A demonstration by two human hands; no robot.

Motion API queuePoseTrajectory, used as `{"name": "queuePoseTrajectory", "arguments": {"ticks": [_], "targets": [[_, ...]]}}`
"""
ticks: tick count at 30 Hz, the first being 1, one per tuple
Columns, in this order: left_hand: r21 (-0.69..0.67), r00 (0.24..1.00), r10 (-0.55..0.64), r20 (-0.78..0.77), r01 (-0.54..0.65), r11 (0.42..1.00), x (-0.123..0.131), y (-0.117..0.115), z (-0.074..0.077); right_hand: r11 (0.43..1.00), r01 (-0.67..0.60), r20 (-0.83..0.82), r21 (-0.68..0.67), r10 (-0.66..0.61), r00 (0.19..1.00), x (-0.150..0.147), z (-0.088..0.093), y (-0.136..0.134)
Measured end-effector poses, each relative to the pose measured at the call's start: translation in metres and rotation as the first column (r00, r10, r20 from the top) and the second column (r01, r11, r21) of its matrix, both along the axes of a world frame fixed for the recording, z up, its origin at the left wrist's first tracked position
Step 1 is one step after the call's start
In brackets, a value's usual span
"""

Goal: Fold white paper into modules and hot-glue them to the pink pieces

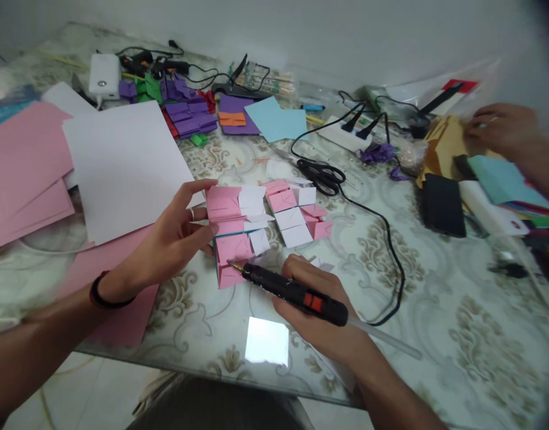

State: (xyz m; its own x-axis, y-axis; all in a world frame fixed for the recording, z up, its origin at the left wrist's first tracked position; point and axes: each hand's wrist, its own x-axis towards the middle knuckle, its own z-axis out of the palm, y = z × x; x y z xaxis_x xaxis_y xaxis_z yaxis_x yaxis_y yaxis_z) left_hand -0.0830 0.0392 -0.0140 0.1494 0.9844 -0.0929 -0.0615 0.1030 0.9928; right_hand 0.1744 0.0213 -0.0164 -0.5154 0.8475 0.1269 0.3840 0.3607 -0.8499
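In my right hand (308, 292) is a black hot glue gun (287, 289) with a red switch and a clear glue stick out of its back. Its brass nozzle meets the lower part of a folded pink and white paper piece (234, 242). My left hand (176, 224) pinches that piece at its upper left edge, thumb and fingers around the paper. A second folded pink and white paper piece (295, 212) lies just to the right. Past it rest black-handled scissors (321, 174).
Pink sheets (24, 167) and a white sheet (126, 167) cover the left. Purple folded papers (189, 118), light blue sheets (278, 119) and a white power strip (346, 132) stand behind. A black cable (386, 239) curves rightward. At far right, another person's hand (502, 128) touches yellow paper (442, 143).
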Motion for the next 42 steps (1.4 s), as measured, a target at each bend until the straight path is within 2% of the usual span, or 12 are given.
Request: {"name": "queuePoseTrajectory", "arguments": {"ticks": [19,27,42], "targets": [[0.053,0.996,-0.079,-0.051,0.082,0.995,0.0011,-0.0055,0.0026,1.000,-0.003,0.023,0.014,0.003,1.000,-0.0029,-0.0004,-0.0005],[0.037,0.986,-0.105,-0.126,0.110,0.993,0.0025,-0.0073,0.0052,1.000,0.014,0.030,-0.004,-0.013,0.999,-0.0030,0.0003,-0.0006],[0.086,0.988,-0.121,-0.096,0.129,0.988,0.0015,-0.0085,0.0019,0.999,0.004,0.007,0.051,-0.004,1.000,-0.0020,-0.0014,-0.0005]]}}
